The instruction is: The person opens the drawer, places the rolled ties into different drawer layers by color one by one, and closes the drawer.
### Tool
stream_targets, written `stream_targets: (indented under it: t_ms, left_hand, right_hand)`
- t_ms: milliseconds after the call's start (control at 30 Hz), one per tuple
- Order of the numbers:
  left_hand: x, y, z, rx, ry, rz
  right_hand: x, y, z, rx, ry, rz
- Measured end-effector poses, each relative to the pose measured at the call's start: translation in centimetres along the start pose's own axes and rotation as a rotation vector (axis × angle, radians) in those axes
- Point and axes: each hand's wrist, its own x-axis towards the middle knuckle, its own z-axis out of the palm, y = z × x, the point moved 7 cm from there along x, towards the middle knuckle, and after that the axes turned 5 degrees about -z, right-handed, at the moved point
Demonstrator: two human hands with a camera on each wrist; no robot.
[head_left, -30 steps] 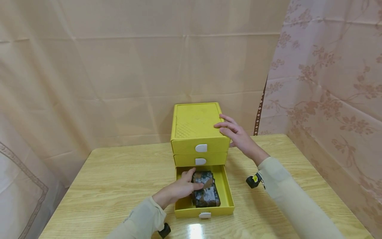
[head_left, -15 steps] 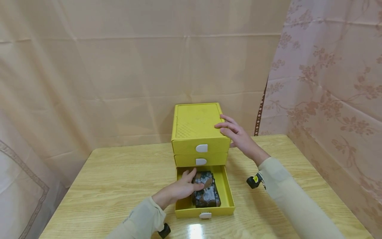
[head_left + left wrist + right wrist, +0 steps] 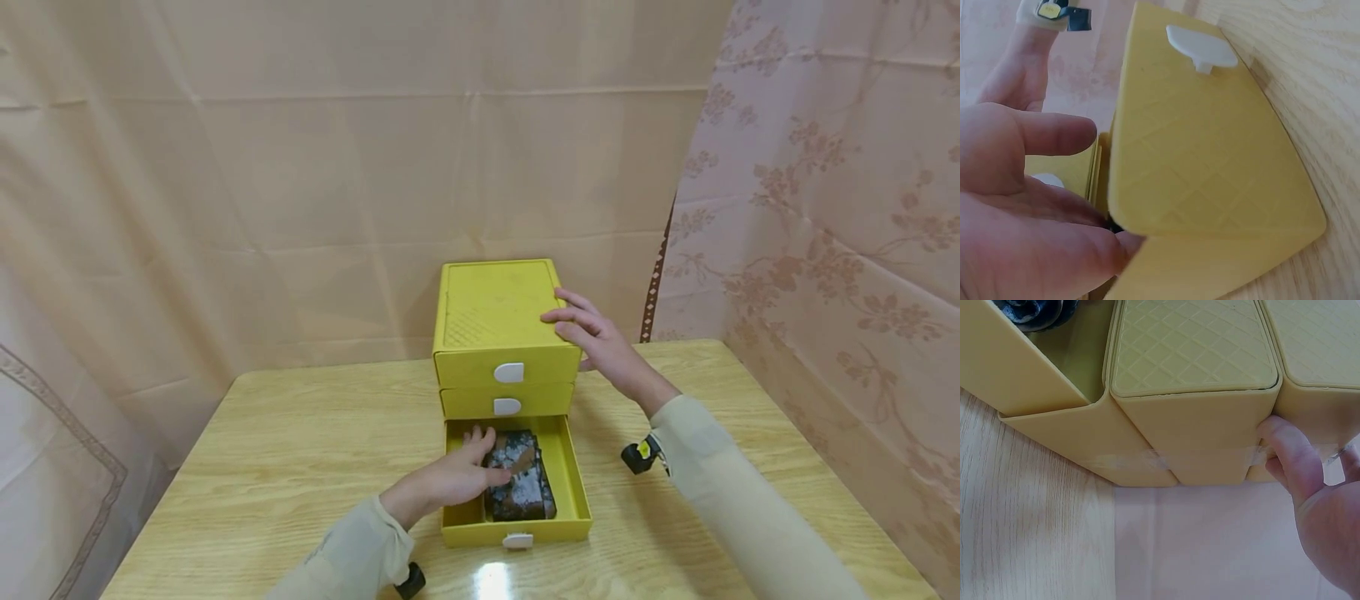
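A yellow drawer cabinet (image 3: 498, 308) stands on the table with its bottom drawer (image 3: 573, 492) pulled out. Inside that drawer lies a dark, brown-mottled folded bundle (image 3: 521, 496), its surface shiny; the right wrist view shows rolled dark blue layers of the bundle (image 3: 1038, 315). My left hand (image 3: 450, 477) reaches over the drawer's left wall, thumb across the bundle's top and fingers spread along its left side, not curled round it. At the cabinet's upper right edge rests my right hand (image 3: 600, 337), its fingers on the top and side.
Two closed drawers with white handles (image 3: 509, 372) sit above the pulled-out one. The wooden table (image 3: 322, 442) extends to both sides. A beige curtain (image 3: 300, 208) hangs behind, and a flowered one (image 3: 840, 208) on the right. Clear tape (image 3: 1129, 459) runs along the cabinet's side.
My left hand's fingers have shifted slightly, with the thumb a little lower on the bundle. The right hand, the drawer and the bundle have kept their places.
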Motion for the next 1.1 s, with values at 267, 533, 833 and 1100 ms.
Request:
stream_targets:
  t_ms: [267,533,833,1100]
  left_hand:
    - [-1.2,1.5,0.4,0.091,-0.01,0.054]
    - [-3.3,3.3,1.2,0.115,-0.067,0.154]
    - [-5.7,5.4,3.3,0.031,-0.154,0.325]
    - [-6.6,5.2,5.6,-0.174,-0.299,0.363]
  right_hand:
    - [0.3,0.8,-0.1,-0.017,-0.001,-0.021]
    - [0.3,0.8,-0.1,-0.026,0.004,-0.017]
    - [-0.1,-0.5,0.2,0.06,-0.003,0.001]
    - [-0.5,-2.1,0.4,0.06,-0.008,0.006]
